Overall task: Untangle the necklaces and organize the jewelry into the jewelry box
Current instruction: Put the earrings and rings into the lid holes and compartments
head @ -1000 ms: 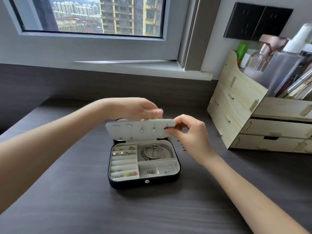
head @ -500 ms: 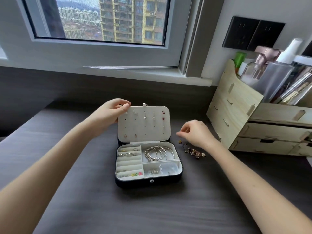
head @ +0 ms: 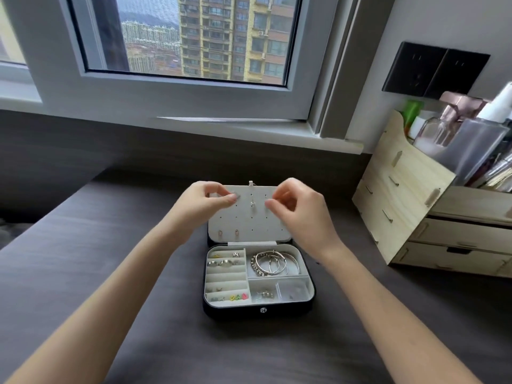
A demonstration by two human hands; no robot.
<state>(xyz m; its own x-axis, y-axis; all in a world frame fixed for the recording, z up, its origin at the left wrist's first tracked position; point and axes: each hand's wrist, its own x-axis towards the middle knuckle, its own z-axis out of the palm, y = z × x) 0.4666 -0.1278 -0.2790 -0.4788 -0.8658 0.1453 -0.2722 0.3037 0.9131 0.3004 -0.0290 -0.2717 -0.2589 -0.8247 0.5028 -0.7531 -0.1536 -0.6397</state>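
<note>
Jewelry box [head: 235, 313], black outside and pale inside, open at lower centre of the frame on a dark wood-grain desk [head: 110, 286]. Lid [head: 249, 225] upright behind the tray, lined with a pale perforated panel facing the camera.

Left hand [head: 203, 203] at the upper left corner of the lid, thumb and forefinger pinching a silvery earring [head: 235, 194] against the panel. Right hand [head: 303, 214] at the upper right of the lid, fingers curled, thumb and fingertip drawn close together against the panel; too blurred to tell whether anything is held between them.

On the panel: a small silver stud [head: 252, 203] between the two hands, and a pair of small hooped earrings [head: 220, 233] low on the left.

In the tray: rings [head: 224, 263] in the padded rolls at upper left, coloured studs [head: 237, 297] in the lowest roll, silver bangles [head: 274, 263] in the upper right compartment, a few small earrings [head: 264, 295] in the lower middle compartment, and possibly a clear bag [head: 293, 291] in the lower right one. Round snap [head: 263, 310] on the front wall.

Right edge of the frame: a wooden drawer organizer [head: 410, 217] with bottles [head: 443, 131] on top, well apart from the box. Above it, black wall sockets [head: 435, 70]. Across the top, a window [head: 194, 37] showing apartment blocks.
</note>
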